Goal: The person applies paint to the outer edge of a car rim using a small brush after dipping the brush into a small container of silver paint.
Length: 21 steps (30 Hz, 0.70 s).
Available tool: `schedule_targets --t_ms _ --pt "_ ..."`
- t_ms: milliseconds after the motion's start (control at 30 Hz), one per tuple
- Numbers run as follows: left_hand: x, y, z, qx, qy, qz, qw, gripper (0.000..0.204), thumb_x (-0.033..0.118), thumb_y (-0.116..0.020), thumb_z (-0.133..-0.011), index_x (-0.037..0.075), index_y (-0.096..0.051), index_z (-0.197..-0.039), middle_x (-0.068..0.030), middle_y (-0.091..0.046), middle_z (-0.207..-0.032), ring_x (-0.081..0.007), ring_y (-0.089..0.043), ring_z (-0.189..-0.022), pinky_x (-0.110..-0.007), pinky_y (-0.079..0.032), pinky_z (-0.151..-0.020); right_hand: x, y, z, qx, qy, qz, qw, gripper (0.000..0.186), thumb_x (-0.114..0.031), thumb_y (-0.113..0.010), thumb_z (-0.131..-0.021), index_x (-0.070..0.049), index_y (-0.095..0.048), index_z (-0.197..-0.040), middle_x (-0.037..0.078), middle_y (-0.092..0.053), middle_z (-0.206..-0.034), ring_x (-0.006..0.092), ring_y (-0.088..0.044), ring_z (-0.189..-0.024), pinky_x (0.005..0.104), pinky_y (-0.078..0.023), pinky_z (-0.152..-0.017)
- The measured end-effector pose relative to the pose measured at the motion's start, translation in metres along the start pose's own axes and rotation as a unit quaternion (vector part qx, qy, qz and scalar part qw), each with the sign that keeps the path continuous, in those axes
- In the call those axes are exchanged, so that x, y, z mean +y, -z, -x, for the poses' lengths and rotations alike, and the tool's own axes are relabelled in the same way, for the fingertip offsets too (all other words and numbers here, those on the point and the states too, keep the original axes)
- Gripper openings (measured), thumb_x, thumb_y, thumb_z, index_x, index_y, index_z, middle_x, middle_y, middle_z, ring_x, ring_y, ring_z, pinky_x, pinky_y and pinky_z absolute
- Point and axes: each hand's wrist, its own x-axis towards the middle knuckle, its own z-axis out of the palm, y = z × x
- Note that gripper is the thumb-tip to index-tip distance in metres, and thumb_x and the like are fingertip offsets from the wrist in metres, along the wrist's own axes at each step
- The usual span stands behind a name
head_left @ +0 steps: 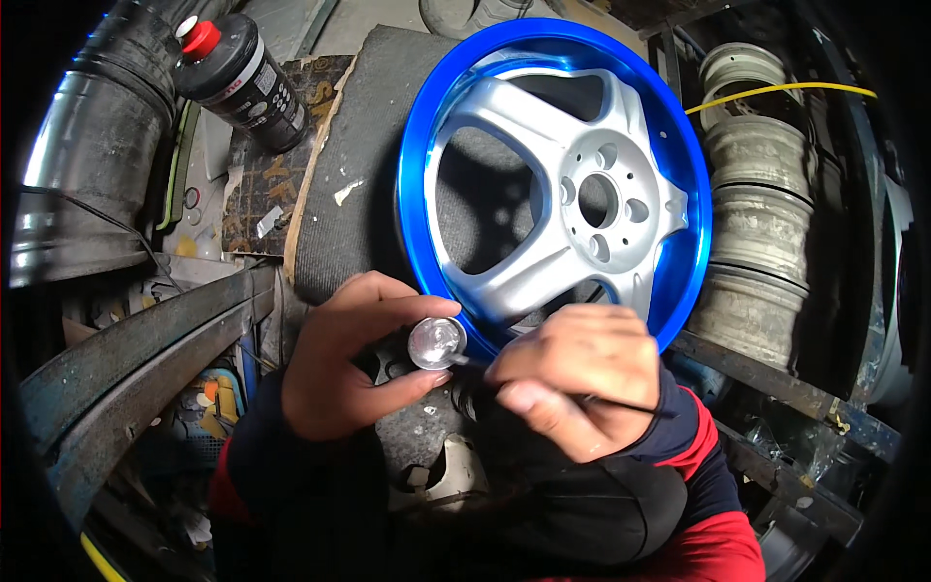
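Note:
Between thumb and fingers, my left hand [349, 354] pinches a small round cup [435, 344] with a shiny silver, paint-like liquid inside. My right hand [587, 373], slightly blurred, is closed round a thin dark-handled paintbrush [635, 405]. Its far end meets the cup's lower right edge; the bristles are hard to make out. Just beyond both hands lies a car wheel rim [558, 257] with silver spokes and a glossy blue outer lip, face up and tilted on a dark grey mat [339, 213]. Part of the rim's near edge is hidden behind my right hand.
At the far left stands a black bottle [254, 92] with a red cap. A metal cylinder [92, 165] is beyond it. Worn rims [756, 209] are stacked on a metal rack at the right, with a yellow hose [790, 87] across. Metal bars [145, 359] run along the left.

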Motion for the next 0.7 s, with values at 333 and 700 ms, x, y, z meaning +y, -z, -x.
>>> schedule_targets --t_ms 333,700 --pt "0.003 -0.005 -0.002 0.015 0.007 -0.012 1.0 0.055 0.004 -0.083 -0.072 0.01 -0.07 -0.125 -0.0094 -0.066 -0.102 -0.0265 -0.064 -0.099 -0.036 -0.05 -0.087 0.003 -0.001 -0.002 0.064 0.032 0.055 0.996 0.011 -0.01 -0.076 -0.086 -0.002 -0.07 -0.091 0.01 -0.071 -0.085 0.028 -0.07 -0.072 0.0352 -0.055 -0.065" --pt "0.001 -0.007 -0.005 0.022 -0.007 -0.004 1.0 0.054 0.004 -0.082 -0.072 0.011 -0.07 -0.124 -0.0099 -0.066 -0.101 -0.0267 -0.065 -0.095 -0.036 -0.051 -0.083 0.001 0.008 0.003 0.002 0.008 0.077 0.997 0.019 -0.016 -0.078 -0.085 -0.003 -0.071 -0.098 0.01 -0.071 -0.089 0.0267 -0.071 -0.074 0.0355 -0.056 -0.067"
